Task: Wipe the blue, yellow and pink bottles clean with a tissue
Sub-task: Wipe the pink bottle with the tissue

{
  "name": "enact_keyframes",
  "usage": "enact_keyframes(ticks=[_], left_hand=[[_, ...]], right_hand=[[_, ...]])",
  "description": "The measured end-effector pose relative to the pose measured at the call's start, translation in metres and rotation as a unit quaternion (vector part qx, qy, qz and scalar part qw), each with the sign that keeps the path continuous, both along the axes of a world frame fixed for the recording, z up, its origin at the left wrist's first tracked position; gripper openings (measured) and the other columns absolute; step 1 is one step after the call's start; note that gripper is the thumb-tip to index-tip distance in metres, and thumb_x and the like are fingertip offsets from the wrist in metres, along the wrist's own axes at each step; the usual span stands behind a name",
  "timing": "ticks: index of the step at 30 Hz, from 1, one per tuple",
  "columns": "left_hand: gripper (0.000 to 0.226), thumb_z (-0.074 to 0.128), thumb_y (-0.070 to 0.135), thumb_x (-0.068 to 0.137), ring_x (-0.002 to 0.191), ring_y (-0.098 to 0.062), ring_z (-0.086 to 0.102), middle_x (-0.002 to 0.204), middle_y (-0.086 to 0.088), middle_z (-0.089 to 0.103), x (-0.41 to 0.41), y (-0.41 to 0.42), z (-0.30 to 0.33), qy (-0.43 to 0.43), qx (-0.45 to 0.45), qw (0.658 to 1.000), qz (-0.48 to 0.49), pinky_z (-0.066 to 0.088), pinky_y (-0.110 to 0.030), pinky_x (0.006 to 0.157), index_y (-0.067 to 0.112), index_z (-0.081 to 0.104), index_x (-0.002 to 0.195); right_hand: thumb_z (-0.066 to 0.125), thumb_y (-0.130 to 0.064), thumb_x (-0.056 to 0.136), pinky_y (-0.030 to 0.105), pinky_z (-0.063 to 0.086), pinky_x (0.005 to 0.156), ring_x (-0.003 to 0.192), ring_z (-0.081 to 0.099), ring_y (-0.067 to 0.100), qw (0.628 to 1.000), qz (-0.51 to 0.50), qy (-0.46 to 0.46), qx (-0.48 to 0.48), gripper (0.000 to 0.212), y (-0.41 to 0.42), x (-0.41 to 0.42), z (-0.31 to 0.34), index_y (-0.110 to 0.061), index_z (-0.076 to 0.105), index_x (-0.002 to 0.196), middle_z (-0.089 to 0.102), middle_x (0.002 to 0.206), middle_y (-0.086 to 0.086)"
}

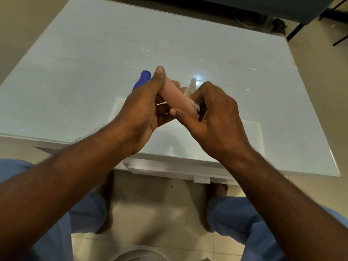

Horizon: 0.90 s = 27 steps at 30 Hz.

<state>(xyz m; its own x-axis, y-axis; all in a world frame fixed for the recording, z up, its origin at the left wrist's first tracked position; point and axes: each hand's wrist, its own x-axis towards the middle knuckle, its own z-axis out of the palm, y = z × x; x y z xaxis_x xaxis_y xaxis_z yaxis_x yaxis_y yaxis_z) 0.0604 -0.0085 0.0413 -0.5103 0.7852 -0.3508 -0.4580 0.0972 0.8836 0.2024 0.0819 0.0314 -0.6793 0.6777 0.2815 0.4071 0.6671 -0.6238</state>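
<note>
hidden: I can see only a sliver of the yellow bottle [162, 103], a thin strip between the left hand's fingers and the pink bottle; its pose can't be told.
blue bottle [141, 81]: mostly behind the left hand, just the far end and part of the body show, lying on the table [75, 72] to the left of the hands.
tissue [194, 106]: mostly tucked inside the right hand, only a white wad shows against the near end of the pink bottle. A pale blurred bit sticks up beyond the right hand's knuckles; I can't tell if that's more tissue or glare.
pink bottle [176, 97]: held up above the table centre, tilted, far end at the left thumb, near end at the right thumb. Cap or label not readable, frame is soft.
left hand [143, 113]: wrapped round the far part of the pink bottle, thumb pressing along its top.
right hand [212, 117]: fingers curled, pinching the tissue against the pink bottle's near end, thumb lying under the bottle.
cut off: chair legs [337, 25] at far right; white round object [135, 254] at the bottom edge.
counts: bottles 3 (one pink, one blue, one yellow), tissues 1, hands 2, tables 1.
table: white, glossy, glare spot just beyond the hands.
under table: my two bare feet [216, 208] on tiled floor, blue trouser legs [244, 219] on both sides.
</note>
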Motion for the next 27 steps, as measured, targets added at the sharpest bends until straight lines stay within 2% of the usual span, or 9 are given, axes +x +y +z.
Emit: enact_keyframes(ticks=[3,6,9,14,17,19,22,25,27], left_hand=[[0.059,0.045,0.056,0.102,0.11,-0.032,0.073,0.13,-0.015,0.068,-0.0016,-0.0011,0.0004,-0.006,-0.001,1.0,0.003,0.061,-0.04,0.089,0.009,0.06,0.134],[0.058,0.046,0.055,0.102,0.11,-0.031,0.073,0.13,-0.016,0.068,-0.0019,-0.002,0.0015,-0.004,0.002,1.0,-0.005,0.061,-0.041,0.091,0.01,0.059,0.136],[0.055,0.046,0.054,0.102,0.109,-0.03,0.073,0.131,-0.014,0.068,-0.0009,-0.0025,0.0012,0.03,-0.011,0.999,-0.016,0.06,-0.043,0.095,0.013,0.06,0.136],[0.05,0.044,0.05,0.103,0.107,-0.028,0.075,0.126,-0.008,0.072,0.0033,-0.0043,0.0014,0.048,-0.014,0.999,-0.016,0.061,-0.038,0.09,0.014,0.064,0.131],[0.05,0.042,0.05,0.104,0.107,-0.027,0.074,0.124,-0.007,0.074,0.0044,-0.0032,0.0046,0.046,-0.005,0.999,-0.014,0.061,-0.036,0.088,0.013,0.064,0.13],[0.051,0.042,0.051,0.104,0.109,-0.028,0.074,0.125,-0.008,0.073,0.0031,-0.0021,0.0063,0.037,0.0,0.999,-0.011,0.061,-0.039,0.092,0.013,0.062,0.131],[0.053,0.048,0.052,0.102,0.107,-0.03,0.074,0.126,-0.012,0.072,0.0026,-0.002,0.0092,0.01,0.002,1.0,0.002,0.061,-0.041,0.092,0.013,0.059,0.136],[0.047,0.048,0.05,0.103,0.104,-0.025,0.076,0.117,-0.008,0.076,0.0052,-0.0029,0.0082,0.055,-0.001,0.998,-0.022,0.062,-0.042,0.091,0.016,0.063,0.132],[0.044,0.046,0.05,0.103,0.101,-0.023,0.077,0.111,-0.005,0.078,0.0068,-0.0038,0.0072,0.091,-0.008,0.995,-0.027,0.062,-0.042,0.09,0.017,0.067,0.125]], right_hand=[[0.082,-0.052,0.089,0.022,0.051,0.063,0.079,0.059,0.009,1.0,-0.002,0.012,0.004,0.038,0.0012,-0.001,-0.0005,-0.024,0.057,0.099,0.053,0.088,-0.017],[0.081,-0.045,0.093,0.027,0.058,0.074,0.089,0.062,0.009,1.0,0.016,0.018,-0.01,0.037,0.004,0.0002,-0.0018,-0.02,0.068,0.117,0.064,0.104,-0.01],[0.079,-0.04,0.096,0.033,0.061,0.084,0.099,0.063,0.008,0.999,0.042,0.008,-0.034,0.042,0.0048,0.0013,-0.0027,-0.021,0.069,0.131,0.069,0.115,-0.006],[0.083,-0.054,0.088,0.042,0.06,0.075,0.085,0.066,0.011,0.999,0.023,-0.024,-0.039,0.038,0.0089,0.0052,0.0019,-0.024,0.071,0.107,0.068,0.094,-0.013],[0.084,-0.059,0.083,0.04,0.056,0.067,0.078,0.06,0.013,1.0,-0.002,-0.02,0.007,0.044,0.0089,0.0063,0.0019,-0.022,0.064,0.094,0.061,0.085,-0.012],[0.084,-0.056,0.085,0.032,0.055,0.065,0.077,0.059,0.012,1.0,-0.007,0.008,0.023,0.044,0.0078,0.0045,0.0001,-0.02,0.061,0.095,0.059,0.087,-0.01],[0.084,-0.042,0.091,0.017,0.051,0.074,0.09,0.059,0.006,0.998,-0.003,0.045,0.039,0.041,0.0073,0.0015,0.0,-0.016,0.067,0.117,0.063,0.107,-0.008],[0.079,-0.014,0.095,0.029,0.055,0.097,0.117,0.062,0.015,0.994,0.061,0.057,0.076,0.05,0.0058,0.0006,0.0002,-0.012,0.063,0.143,0.067,0.133,0.001],[0.073,-0.004,0.097,0.028,0.051,0.104,0.125,0.061,0.023,0.99,0.093,0.052,0.095,0.057,0.0022,-0.0004,-0.0014,-0.012,0.058,0.151,0.064,0.142,0.005]])
